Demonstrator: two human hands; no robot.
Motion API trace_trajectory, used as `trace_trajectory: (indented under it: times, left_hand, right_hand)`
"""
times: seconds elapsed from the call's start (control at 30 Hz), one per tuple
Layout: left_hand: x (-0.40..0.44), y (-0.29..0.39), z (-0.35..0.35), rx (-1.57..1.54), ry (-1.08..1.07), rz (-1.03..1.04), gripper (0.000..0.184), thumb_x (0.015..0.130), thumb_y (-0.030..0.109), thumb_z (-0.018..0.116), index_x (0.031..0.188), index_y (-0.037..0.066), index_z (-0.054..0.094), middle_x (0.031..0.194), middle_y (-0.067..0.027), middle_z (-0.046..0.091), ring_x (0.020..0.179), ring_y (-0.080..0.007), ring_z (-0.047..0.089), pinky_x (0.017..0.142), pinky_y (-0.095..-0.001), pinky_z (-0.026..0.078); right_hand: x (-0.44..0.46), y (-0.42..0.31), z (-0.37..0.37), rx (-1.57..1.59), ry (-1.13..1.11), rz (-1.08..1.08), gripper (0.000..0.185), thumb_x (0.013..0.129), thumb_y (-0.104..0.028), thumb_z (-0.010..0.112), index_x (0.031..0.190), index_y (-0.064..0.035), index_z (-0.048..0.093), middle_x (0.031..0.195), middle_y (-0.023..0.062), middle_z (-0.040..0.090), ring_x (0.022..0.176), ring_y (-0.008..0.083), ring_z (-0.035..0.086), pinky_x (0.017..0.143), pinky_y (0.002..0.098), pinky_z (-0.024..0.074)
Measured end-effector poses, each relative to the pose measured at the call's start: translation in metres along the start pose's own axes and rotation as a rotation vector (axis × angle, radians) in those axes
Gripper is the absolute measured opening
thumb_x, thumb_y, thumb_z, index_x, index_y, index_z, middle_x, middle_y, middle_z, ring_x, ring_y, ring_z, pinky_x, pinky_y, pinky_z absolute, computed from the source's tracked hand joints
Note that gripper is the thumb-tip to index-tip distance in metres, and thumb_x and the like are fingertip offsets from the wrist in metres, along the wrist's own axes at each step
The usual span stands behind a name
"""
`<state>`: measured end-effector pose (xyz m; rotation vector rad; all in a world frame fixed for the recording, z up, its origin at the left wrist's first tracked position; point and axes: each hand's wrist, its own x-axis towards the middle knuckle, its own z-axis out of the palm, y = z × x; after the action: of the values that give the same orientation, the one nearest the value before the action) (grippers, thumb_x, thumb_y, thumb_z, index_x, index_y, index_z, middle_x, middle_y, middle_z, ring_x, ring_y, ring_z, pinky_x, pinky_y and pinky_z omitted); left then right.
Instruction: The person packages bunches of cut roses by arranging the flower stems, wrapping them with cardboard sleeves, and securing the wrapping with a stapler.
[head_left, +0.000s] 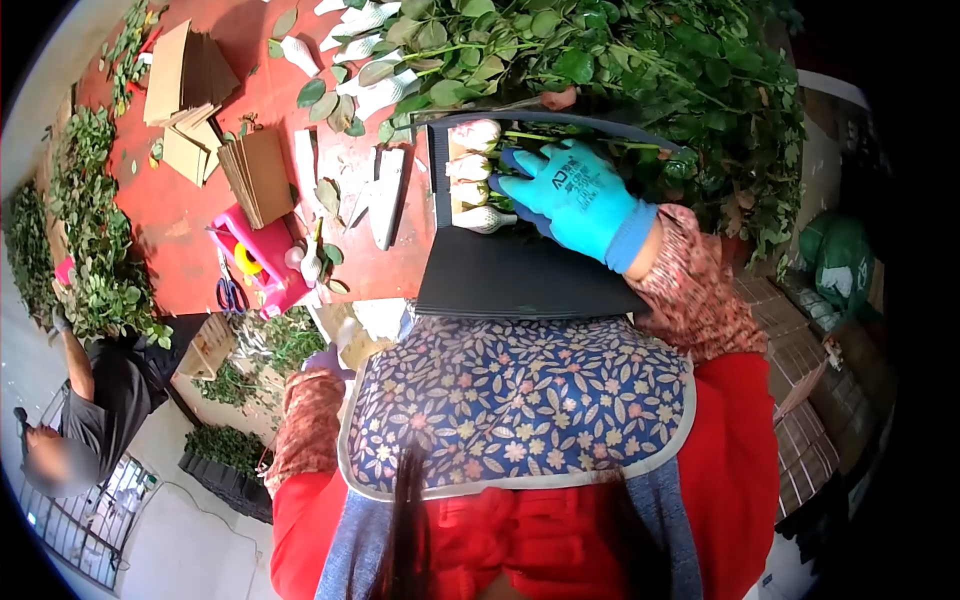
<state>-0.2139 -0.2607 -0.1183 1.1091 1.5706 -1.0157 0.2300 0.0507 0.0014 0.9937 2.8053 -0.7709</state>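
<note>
My right hand (578, 197), in a bright blue work glove, lies over a row of pale pink and white roses (470, 168). Its fingers are stretched out and apart, reaching toward the blooms and across the stems. The roses lie side by side in a black holder (440, 175) with a raised edge, and the front bloom is wrapped in a white mesh sleeve (484, 219). A smooth black panel (520, 270) extends from the holder to my apron. My left hand (328, 360), in a purplish glove, is low beside the apron; its fingers are mostly hidden.
Leafy rose stems (640, 60) cover the table's far right. Cardboard pieces (255, 175), a pink tape dispenser (262, 255), scissors (230, 290) and white mesh sleeves (300, 55) occupy the red table (180, 250). Another person (110, 400) stands at the far left beside more greenery.
</note>
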Motion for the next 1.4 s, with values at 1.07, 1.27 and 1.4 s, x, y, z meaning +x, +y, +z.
trace_trajectory:
  times: [1.07, 1.27, 1.4]
  left_hand:
    - [-0.033, 0.241, -0.195, -1.399, 0.029, 0.835, 0.04, 0.092, -0.001, 0.049, 0.132, 0.003, 0.049, 0.116, -0.0038, 0.063, 0.074, -0.0049, 0.054, 0.064, -0.0183, 0.046]
    - [-0.035, 0.25, -0.205, -1.46, -0.202, 1.033, 0.042, 0.087, -0.007, 0.048, 0.127, 0.004, 0.055, 0.109, -0.0031, 0.066, 0.094, -0.0065, 0.062, 0.061, -0.0174, 0.045]
    - [-0.052, 0.252, -0.209, -1.448, -0.165, 0.97, 0.042, 0.085, -0.011, 0.046, 0.125, 0.0, 0.052, 0.109, -0.0052, 0.067, 0.102, -0.0108, 0.062, 0.083, -0.0213, 0.05]
  right_hand:
    - [0.006, 0.022, 0.062, 0.164, -0.069, 0.099, 0.021, 0.081, -0.013, 0.064, 0.102, -0.011, 0.06, 0.076, 0.0143, 0.064, 0.071, 0.0342, 0.063, 0.061, 0.0438, 0.0489]
    - [-0.008, 0.029, 0.061, 0.297, 0.096, 0.046, 0.036, 0.077, -0.013, 0.071, 0.112, -0.01, 0.064, 0.079, 0.0159, 0.065, 0.069, 0.0353, 0.062, 0.061, 0.043, 0.0494]
    - [-0.009, 0.03, 0.061, 0.307, 0.075, 0.041, 0.036, 0.077, -0.013, 0.071, 0.113, -0.0092, 0.064, 0.081, 0.0165, 0.065, 0.07, 0.0353, 0.062, 0.062, 0.043, 0.0497]
